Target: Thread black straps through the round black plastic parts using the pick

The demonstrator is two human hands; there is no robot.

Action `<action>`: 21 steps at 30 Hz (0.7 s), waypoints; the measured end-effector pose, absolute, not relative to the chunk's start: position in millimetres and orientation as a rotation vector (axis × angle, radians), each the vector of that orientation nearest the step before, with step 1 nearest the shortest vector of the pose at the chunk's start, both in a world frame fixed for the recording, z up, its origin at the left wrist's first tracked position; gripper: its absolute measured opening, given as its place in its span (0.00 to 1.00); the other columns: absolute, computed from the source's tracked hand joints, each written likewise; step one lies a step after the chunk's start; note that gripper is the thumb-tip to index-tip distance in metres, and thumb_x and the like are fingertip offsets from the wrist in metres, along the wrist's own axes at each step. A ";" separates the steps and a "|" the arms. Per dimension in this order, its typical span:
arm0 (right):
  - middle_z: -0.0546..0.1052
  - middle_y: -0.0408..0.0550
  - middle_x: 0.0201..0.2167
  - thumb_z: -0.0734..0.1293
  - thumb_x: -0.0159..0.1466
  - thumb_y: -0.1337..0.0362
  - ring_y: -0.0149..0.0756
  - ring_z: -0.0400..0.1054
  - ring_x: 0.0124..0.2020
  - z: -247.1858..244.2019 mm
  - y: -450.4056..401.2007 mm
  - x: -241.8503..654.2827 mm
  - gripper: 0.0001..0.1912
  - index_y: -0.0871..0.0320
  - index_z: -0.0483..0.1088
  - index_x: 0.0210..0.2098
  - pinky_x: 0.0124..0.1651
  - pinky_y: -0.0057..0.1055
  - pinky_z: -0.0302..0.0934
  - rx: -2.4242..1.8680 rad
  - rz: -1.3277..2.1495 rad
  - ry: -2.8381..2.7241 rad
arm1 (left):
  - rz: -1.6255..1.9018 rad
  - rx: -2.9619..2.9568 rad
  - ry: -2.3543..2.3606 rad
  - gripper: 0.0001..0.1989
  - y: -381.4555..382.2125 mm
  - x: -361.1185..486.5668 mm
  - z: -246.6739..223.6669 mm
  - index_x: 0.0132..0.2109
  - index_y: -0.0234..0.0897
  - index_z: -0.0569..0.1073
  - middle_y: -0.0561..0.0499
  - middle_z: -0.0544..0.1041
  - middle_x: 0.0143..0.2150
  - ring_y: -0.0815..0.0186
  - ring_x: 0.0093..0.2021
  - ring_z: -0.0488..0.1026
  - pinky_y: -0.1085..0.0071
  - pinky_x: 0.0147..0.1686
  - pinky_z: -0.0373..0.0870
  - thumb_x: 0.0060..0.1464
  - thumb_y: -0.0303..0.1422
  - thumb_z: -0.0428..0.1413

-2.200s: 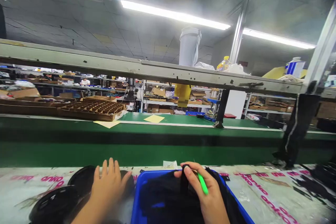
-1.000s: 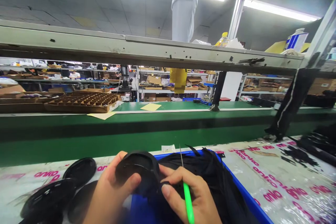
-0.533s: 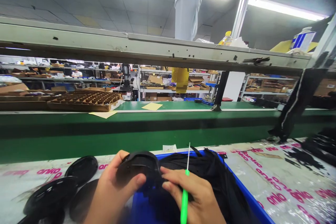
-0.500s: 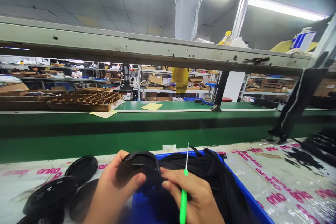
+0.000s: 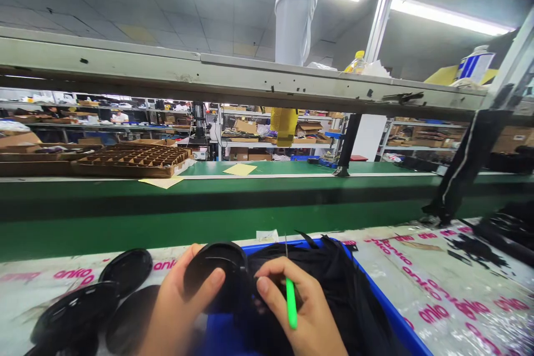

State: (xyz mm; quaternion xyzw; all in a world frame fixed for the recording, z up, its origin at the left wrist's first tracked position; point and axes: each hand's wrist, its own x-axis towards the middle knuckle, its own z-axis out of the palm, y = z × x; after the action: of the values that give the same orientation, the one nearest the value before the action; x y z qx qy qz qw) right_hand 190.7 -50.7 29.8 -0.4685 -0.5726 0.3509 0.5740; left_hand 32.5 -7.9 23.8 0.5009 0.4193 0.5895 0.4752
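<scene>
A round black part (image 5: 217,275) is gripped in my left hand (image 5: 179,300), its thumb lying across the face. At the part's right edge is my right hand (image 5: 298,300), closed around a green-handled tool (image 5: 291,305) with a thin metal shaft pointing up. Its thumb and index finger are near each other by dark material; whether they pinch it is too dark to tell. Beneath both hands is a blue tray (image 5: 377,300) holding black strips (image 5: 334,272).
Several round black parts (image 5: 75,311) lie at the left on the printed plastic sheet (image 5: 417,267). Behind runs a green conveyor (image 5: 125,228) with a divided cardboard box (image 5: 133,160). A shelf (image 5: 233,75) crosses above, carrying a grey tumbler (image 5: 294,25).
The round part has turned to show more of its face. My right hand's fingers have lifted slightly, and the green tool has tilted, its handle end now higher.
</scene>
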 end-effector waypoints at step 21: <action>0.74 0.45 0.21 0.67 0.59 0.46 0.31 0.66 0.23 24.9 -50.3 182.2 0.20 0.59 0.70 0.33 0.29 0.25 0.61 -1.021 0.981 -1.270 | 1.455 1.259 1.049 0.20 -7.9 28.9 27.1 0.31 0.38 0.70 0.55 0.71 0.26 0.66 0.28 0.66 0.73 0.30 0.65 0.39 0.49 0.64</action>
State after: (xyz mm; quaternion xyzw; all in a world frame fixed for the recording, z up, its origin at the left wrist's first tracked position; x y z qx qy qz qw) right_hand 182.2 -50.3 24.9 -0.4370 -0.5435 0.4197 0.5810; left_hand 28.9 -7.9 27.1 0.5110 0.4258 0.5902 0.4574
